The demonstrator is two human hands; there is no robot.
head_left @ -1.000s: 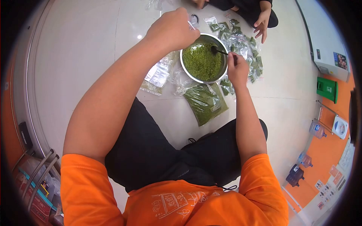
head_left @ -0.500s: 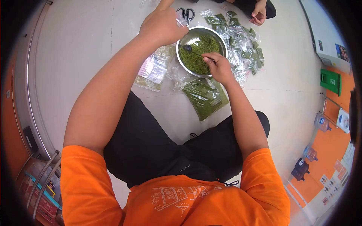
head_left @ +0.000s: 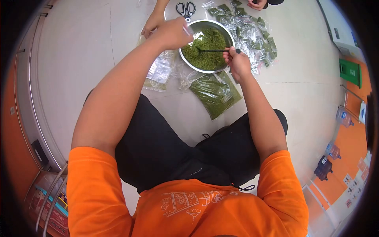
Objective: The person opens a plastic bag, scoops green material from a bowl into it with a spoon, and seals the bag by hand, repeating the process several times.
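A steel bowl on the floor holds shredded green stuff. My right hand is closed on the handle of a black spoon at the bowl's right rim, and the spoon's head rests in the green stuff. At the bowl's upper left, my left hand pinches a small clear plastic bag. A large bag of green stuff lies just below the bowl. Black-handled scissors lie above it.
Many small filled bags lie right of the bowl. Empty clear bags lie to its left. A co-worker's hand is close beyond my left hand; another hand shows at the top right.
The spoon's head has gone down into the green stuff, and my right hand has turned on its handle. A co-worker's hand has come down beside my left hand. The view has shifted slightly.
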